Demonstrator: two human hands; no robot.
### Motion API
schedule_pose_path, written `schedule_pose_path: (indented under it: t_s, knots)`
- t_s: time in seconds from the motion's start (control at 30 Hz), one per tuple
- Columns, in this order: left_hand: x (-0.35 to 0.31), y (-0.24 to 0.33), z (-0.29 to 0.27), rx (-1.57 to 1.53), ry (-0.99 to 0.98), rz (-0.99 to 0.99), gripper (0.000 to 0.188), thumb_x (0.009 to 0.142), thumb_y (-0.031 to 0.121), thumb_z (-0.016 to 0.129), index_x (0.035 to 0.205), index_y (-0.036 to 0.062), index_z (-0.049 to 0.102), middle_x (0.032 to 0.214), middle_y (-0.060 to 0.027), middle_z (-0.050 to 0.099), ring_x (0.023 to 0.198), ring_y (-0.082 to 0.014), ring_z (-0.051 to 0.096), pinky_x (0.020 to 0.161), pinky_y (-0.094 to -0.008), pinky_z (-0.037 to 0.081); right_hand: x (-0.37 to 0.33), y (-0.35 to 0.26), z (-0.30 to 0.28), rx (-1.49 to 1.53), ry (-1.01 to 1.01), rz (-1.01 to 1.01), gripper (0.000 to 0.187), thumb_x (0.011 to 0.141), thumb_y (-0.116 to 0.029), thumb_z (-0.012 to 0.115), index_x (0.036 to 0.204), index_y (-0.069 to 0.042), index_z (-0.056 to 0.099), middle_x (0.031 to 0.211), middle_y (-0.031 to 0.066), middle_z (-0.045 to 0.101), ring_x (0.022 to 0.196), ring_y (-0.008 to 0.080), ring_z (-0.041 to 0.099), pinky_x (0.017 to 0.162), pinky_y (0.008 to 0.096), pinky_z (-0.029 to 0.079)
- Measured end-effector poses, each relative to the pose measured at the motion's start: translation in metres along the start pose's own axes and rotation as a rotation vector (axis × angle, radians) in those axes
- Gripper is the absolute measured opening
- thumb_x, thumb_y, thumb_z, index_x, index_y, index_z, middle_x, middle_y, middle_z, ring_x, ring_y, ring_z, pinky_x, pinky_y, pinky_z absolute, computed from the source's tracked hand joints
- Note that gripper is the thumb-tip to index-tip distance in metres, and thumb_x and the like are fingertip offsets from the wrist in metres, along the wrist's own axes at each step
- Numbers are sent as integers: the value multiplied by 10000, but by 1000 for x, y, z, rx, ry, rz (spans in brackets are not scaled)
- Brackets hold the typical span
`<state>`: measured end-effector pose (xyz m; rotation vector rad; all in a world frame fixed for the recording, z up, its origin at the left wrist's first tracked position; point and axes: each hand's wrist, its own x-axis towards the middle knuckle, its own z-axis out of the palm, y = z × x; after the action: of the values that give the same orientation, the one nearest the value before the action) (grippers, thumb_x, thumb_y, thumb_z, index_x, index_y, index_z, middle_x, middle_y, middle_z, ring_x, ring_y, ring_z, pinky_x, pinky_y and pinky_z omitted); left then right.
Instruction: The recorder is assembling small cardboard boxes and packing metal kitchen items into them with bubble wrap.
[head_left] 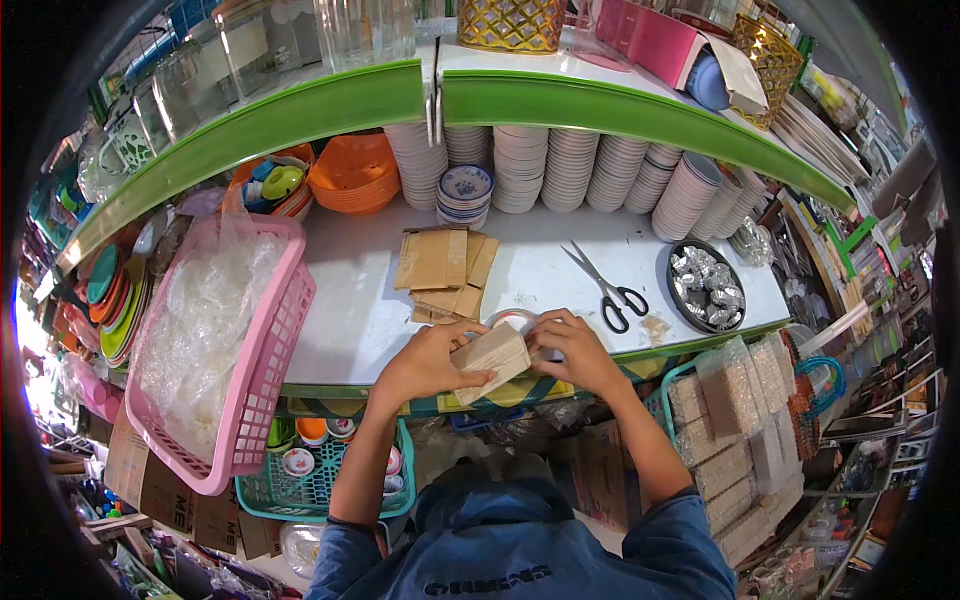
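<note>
- A small cardboard-wrapped bundle sits tilted at the front edge of the white shelf, held between both hands.
- The left hand grips its left end, fingers curled over the top, thumb beneath.
- The right hand closes on its right end, fingertips pressing the upper corner beside a clear tape roll.
- Just behind lie flat cardboard pieces; scissors lie to the right, apart from the hands.
- A pink basket of clear bags stands at the left; a black tray of foil cups stands at the far right.
</note>
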<state>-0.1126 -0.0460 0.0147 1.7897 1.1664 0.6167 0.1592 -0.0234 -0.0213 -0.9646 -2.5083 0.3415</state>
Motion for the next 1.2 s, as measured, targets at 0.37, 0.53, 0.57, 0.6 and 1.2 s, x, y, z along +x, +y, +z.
schedule_pose_path:
  t_s: [0.37,0.53,0.57,0.6,1.2]
  knots:
    - [58,18,35,148,-144,104,622,731,327,776,1269,71,596,1098,-216,680,1031,-326,655,916,-393,489,-29,20,-41,1080,430,447,197,1018,-276,518,959,-113,425,679,-27,385,596,86,369,574,257,401]
    - [97,12,43,280,-262,91,670,749,401,726,1263,-1,578,1105,-229,667,1027,-376,629,945,-411,470,-4,-2,-35,1452,473,303,274,1018,-359,486,937,-103,435,736,-16,335,709,126,409,649,343,415]
    - [102,13,43,282,-300,46,683,751,407,720,1264,-19,572,1097,-232,667,1007,-384,631,941,-412,471,1,-5,-33,1481,460,288,288,1017,-363,485,924,-95,435,744,-10,349,715,129,409,661,353,420]
    - [108,5,45,314,-297,98,584,809,330,720,1251,-23,573,1009,-219,677,954,-300,661,861,-401,508,5,-4,-28,1490,454,344,336,1018,-384,474,873,-84,435,744,-2,372,703,136,408,668,341,426]
    - [100,-23,63,-78,128,71,687,803,345,788,1300,-8,469,1205,-200,619,1149,-324,588,983,-403,442,39,32,-28,1535,116,345,278,1020,-298,391,857,-83,456,663,-48,301,592,85,350,566,257,389]
